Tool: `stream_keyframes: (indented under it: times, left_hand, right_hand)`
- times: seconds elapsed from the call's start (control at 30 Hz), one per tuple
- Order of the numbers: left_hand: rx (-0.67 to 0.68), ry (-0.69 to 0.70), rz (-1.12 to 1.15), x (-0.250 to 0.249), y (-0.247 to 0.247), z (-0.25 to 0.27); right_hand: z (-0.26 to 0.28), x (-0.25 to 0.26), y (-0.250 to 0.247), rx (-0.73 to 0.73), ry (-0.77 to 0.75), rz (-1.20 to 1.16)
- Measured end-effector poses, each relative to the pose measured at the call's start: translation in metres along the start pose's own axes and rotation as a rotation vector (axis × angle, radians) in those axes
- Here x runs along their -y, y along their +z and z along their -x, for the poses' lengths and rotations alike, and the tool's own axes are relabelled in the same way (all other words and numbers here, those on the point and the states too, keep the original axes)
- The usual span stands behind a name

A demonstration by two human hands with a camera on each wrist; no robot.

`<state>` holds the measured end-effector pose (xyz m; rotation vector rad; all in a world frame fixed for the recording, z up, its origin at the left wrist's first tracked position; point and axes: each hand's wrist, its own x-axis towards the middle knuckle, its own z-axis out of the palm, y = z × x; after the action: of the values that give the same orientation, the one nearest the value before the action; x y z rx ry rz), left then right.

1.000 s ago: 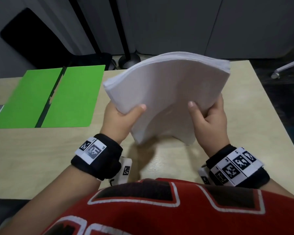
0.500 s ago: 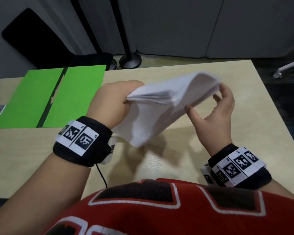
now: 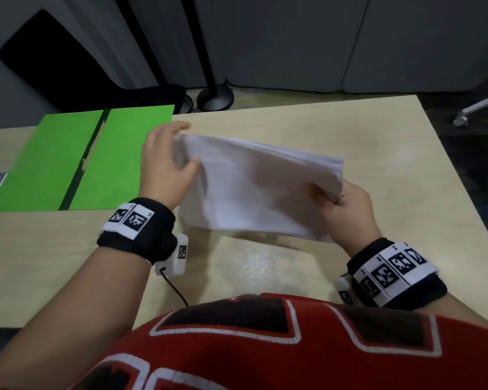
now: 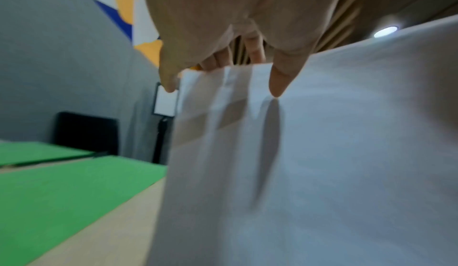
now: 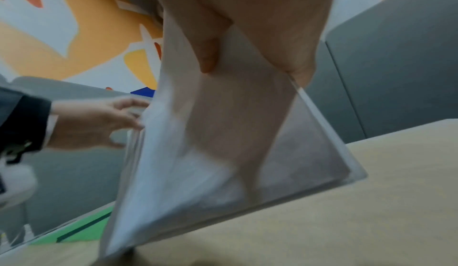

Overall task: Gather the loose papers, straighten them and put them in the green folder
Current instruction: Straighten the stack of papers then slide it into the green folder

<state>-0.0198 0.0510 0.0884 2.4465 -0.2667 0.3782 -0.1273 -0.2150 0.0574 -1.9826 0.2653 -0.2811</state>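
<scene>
Holding the stack of papers (image 3: 261, 190) between them above the worktop (image 3: 378, 153), both hands keep it tilted, with its lower edge close to the surface. The left hand (image 3: 164, 161) closes its grip on the stack's left end, thumb on the near face and fingers (image 4: 255, 49) over the top edge, while the right hand (image 3: 347, 206) pinches the right corner between thumb (image 5: 208, 55) and curled fingers. The green folder (image 3: 96, 159) lies open and flat on the worktop, just left of the left hand.
</scene>
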Motion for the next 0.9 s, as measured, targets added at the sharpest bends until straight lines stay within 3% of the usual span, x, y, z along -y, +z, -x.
stream_keyframes:
  times: [0.1, 0.17, 0.23, 0.27, 0.37, 0.67, 0.8, 0.9]
  left_hand:
    - [-0.004, -0.284, 0.109, 0.027, -0.004, 0.007]
    - [0.009, -0.507, 0.312, 0.044, -0.005, 0.012]
    - [0.1, -0.694, 0.573, 0.052, -0.007, 0.017]
    - [0.164, -0.718, 0.67, 0.056, -0.007, 0.018]
    - [0.221, -0.622, 0.822, 0.049, -0.005, 0.021]
    - [0.057, -0.413, 0.943, 0.004, 0.015, 0.02]
    - [0.014, -0.411, 0.967, 0.001, 0.02, 0.024]
    - [0.054, -0.507, 0.865, 0.017, 0.034, 0.039]
  right_hand:
    - [-0.002, -0.002, -0.003, 0.018, 0.057, -0.139]
    - [-0.002, -0.004, -0.004, 0.017, 0.121, -0.205]
    - [-0.002, -0.005, -0.005, -0.005, 0.192, -0.303]
    - [-0.002, -0.004, -0.005, -0.013, 0.216, -0.338]
    - [-0.003, -0.003, -0.006, -0.029, 0.221, -0.34]
    - [-0.006, 0.004, 0.003, -0.175, 0.188, -0.258]
    - [-0.007, 0.0, -0.001, -0.235, 0.213, -0.335]
    - [-0.006, -0.015, -0.002, -0.141, 0.276, -0.186]
